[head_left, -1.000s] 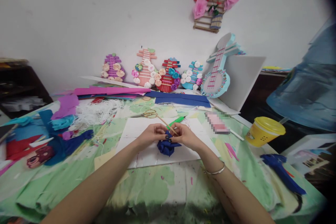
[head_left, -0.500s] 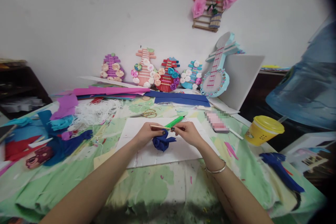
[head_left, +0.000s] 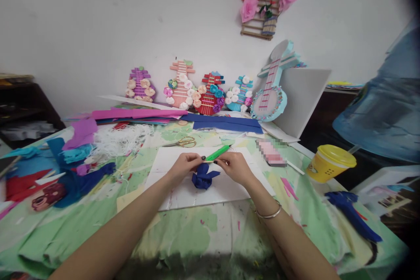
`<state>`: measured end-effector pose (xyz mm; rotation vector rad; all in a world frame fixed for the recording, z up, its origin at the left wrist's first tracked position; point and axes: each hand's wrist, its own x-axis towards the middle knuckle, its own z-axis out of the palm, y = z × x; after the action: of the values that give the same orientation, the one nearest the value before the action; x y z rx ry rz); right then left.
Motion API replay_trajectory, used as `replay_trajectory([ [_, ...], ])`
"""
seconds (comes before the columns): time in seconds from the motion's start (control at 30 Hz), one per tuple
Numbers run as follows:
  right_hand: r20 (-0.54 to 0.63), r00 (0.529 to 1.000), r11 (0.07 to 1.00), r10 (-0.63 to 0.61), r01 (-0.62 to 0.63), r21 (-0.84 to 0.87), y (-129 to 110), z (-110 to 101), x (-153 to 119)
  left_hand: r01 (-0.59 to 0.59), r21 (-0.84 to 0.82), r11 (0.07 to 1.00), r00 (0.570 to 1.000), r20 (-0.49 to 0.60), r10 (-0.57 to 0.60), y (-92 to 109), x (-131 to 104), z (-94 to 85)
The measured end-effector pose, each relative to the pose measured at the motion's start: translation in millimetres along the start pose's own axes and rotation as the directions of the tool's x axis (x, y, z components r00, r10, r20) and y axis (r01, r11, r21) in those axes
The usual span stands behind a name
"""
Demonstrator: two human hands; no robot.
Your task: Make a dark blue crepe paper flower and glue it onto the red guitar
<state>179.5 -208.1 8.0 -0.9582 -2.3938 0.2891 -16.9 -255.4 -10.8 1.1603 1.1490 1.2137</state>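
Note:
My left hand is closed in a pinch at the left end of a thin pale stick. At the other end my right hand is closed too, thumb and fingertips together. Just below the stick sits a crumpled dark-blue crepe paper flower, one pointed tip sticking out to the right. Whether the paper is fixed to the stick I cannot tell. A green marker-like tool lies behind the stick, partly covered by my right hand. All this is over a white board.
Gold-handled scissors and a pink phone lie beyond the board. At right stand a yellow lidded cup and a blue glue gun. White string and coloured paper scraps cover the left side. Decorated paper instruments line the wall.
The stick has turned and shows less of its length, now lying between both hands. My left fingers have moved slightly left and up, off the blue paper's upper part.

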Motion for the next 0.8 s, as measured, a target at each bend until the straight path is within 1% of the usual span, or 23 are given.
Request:
replay_trajectory([
  [0.13,-0.026,0.999,0.999,-0.028,0.028,-0.029,-0.7,4.9,-0.5,0.042,-0.045,0.998,0.999,-0.023,-0.043,0.3,0.1,1.4],
  [0.27,-0.084,0.995,0.998,-0.050,0.047,-0.039,-1.0,10.1,-1.5,0.019,-0.040,0.999,0.999,-0.049,-0.021,0.0,-0.4,0.9],
  [0.43,-0.154,0.984,0.994,-0.093,0.083,-0.073,-1.8,11.9,-2.4,0.024,-0.057,0.998,0.998,-0.060,-0.028,-0.4,-0.1,-0.7],
  [0.57,-0.164,0.982,0.992,-0.098,0.084,-0.092,-3.1,10.0,-2.7,0.008,-0.049,0.999,0.999,-0.036,-0.010,-0.3,0.3,-1.5],
  [0.7,-0.154,0.983,0.992,-0.099,0.085,-0.098,-4.2,8.2,-3.1,-0.016,0.007,1.000,0.999,-0.046,0.017,-0.2,0.2,-2.4],
  [0.8,-0.170,0.980,0.991,-0.103,0.088,-0.096,-4.1,7.4,-3.4,-0.017,0.025,1.000,0.999,-0.035,0.018,-0.1,-0.1,-2.6],
])
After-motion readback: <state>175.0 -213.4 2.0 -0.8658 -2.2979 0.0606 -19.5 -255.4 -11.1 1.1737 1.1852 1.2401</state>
